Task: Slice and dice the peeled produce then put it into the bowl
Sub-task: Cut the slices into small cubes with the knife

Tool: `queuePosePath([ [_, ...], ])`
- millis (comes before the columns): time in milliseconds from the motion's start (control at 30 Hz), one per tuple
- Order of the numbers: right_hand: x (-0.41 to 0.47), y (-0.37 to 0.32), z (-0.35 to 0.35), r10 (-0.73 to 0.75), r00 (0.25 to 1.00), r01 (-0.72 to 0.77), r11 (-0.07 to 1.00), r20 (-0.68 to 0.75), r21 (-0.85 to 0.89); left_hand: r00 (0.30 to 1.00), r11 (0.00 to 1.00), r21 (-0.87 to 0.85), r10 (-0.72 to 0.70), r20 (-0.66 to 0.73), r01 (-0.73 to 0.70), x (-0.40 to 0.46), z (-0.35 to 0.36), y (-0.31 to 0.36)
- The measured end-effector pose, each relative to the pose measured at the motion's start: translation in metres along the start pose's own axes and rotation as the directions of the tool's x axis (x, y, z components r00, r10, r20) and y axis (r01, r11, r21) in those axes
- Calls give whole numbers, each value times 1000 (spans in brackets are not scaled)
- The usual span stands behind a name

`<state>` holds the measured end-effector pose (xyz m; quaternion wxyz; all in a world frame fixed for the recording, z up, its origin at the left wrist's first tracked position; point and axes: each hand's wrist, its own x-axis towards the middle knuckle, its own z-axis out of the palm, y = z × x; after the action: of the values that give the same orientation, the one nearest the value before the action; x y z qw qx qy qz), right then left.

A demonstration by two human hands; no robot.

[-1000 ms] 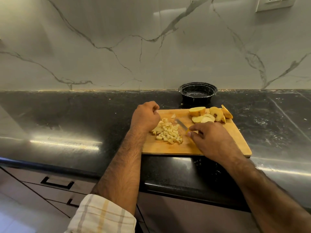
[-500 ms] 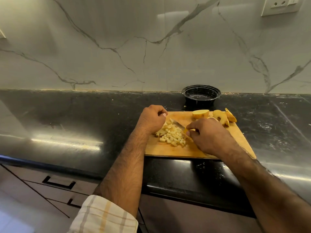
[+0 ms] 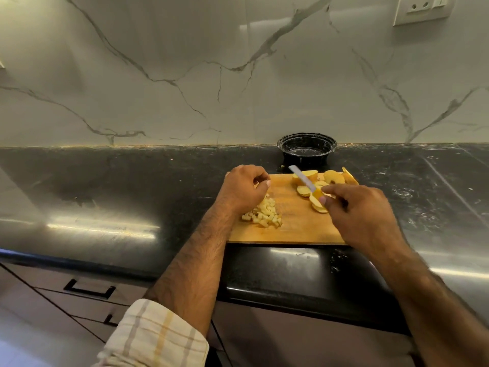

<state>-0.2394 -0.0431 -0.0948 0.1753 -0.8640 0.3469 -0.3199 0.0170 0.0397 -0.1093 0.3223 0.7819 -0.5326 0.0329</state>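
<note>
Wooden board [image 3: 293, 229] carried the diced pile [image 3: 263, 214] beneath the curled, empty left hand [image 3: 242, 190], while the right hand [image 3: 357, 210], gripping the knife [image 3: 303, 178], had swung from the pile toward the uncut slices [image 3: 312, 192] at 1 o'clock (bowl [image 3: 307, 148] at 12 unfilled), indicating further dicing.

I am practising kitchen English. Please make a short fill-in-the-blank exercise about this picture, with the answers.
1. The diced pieces lie on the wooden ____.
2. The right hand holds a ____ with a yellow handle.
3. The black bowl stands behind the board and holds ____ pieces of produce.
4. The slices lie to the ____ of the diced pieces.

Answers: board; knife; no; right
</note>
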Motion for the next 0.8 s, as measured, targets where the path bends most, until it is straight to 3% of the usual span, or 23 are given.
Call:
queuePosePath([
  [200, -12, 25, -9, 177, 984, -177, 984, -31, 15, 989, 997, 21, 72, 133, -75, 1, 16, 40],
  [367, -13, 26, -6, 188, 982, -187, 981, -23, 52, 959, 977, 198, 19, 284, -78, 4, 28, 85],
  [467, -12, 27, -3, 195, 980, -195, 981, -29, 10, 969, 972, 233, -74, 237, 17, 7, 39, 98],
  [600, -14, 25, -3, 190, 980, -191, 982, -59, 0, 967, 977, 47, -211, 141, 207, 9, 46, 109],
  [800, -17, 22, -4, 169, 985, -168, 986, -35, 16, 971, 977, -56, -198, 133, 207, 4, 31, 98],
])
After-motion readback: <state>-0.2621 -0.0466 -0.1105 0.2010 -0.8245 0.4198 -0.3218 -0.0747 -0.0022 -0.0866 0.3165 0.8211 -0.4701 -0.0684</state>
